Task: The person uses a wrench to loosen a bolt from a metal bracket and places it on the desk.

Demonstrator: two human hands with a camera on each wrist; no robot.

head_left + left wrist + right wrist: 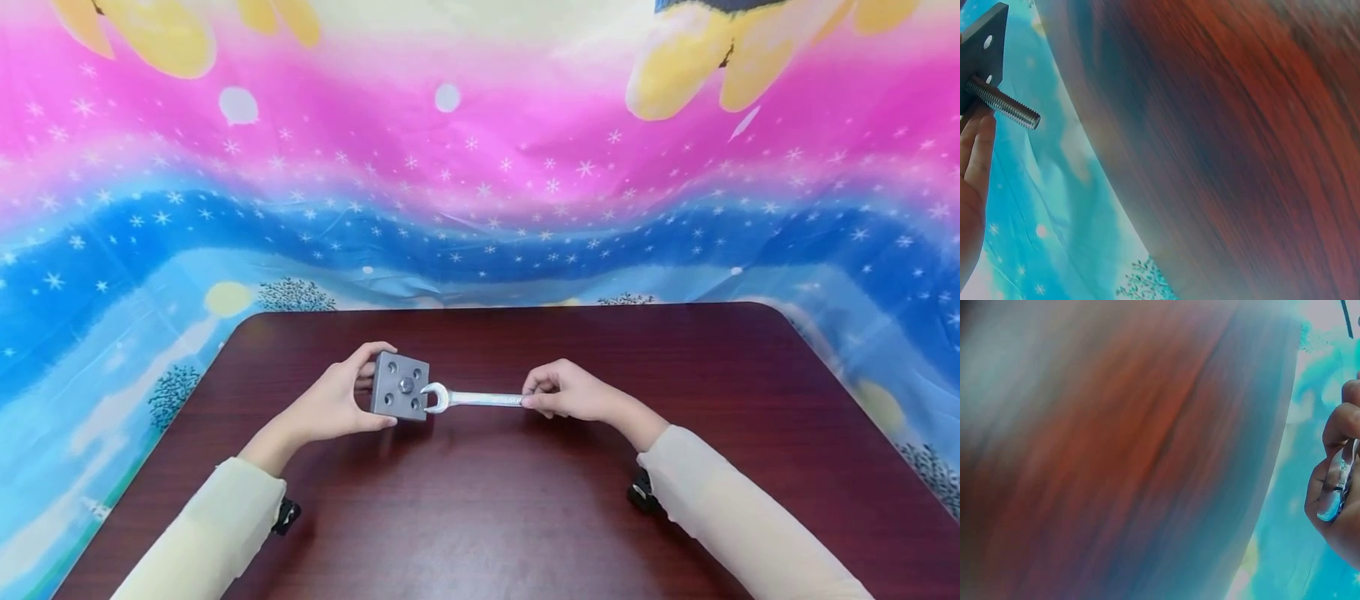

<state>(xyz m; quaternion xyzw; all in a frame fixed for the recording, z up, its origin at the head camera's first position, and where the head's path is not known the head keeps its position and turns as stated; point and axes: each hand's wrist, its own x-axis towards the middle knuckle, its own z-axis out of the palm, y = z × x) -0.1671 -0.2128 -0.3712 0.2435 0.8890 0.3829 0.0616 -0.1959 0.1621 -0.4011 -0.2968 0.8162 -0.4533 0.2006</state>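
1. Blocked between left fingers [372, 350] and right fingers [551, 375] by metal plate [401, 398] and, at its right edge, wrench [480, 399].
2. Obstructed on reverse of metal plate by protruding threaded shank [1013, 107].
3. Passable over surface [465, 517] nearer than wrench, between sleeves [210, 508]; narrowed there by black wrist devices [287, 517].
4. Passable beyond wrench, as far as cloth backdrop [480, 200] past far edge.
5. Passable right of right sleeve [735, 500].

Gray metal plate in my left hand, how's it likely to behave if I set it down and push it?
The plate looks like thick metal, so it's probably stiff and fairly heavy. With the threaded bolt jutting from its back, it would likely tilt if laid that side down.
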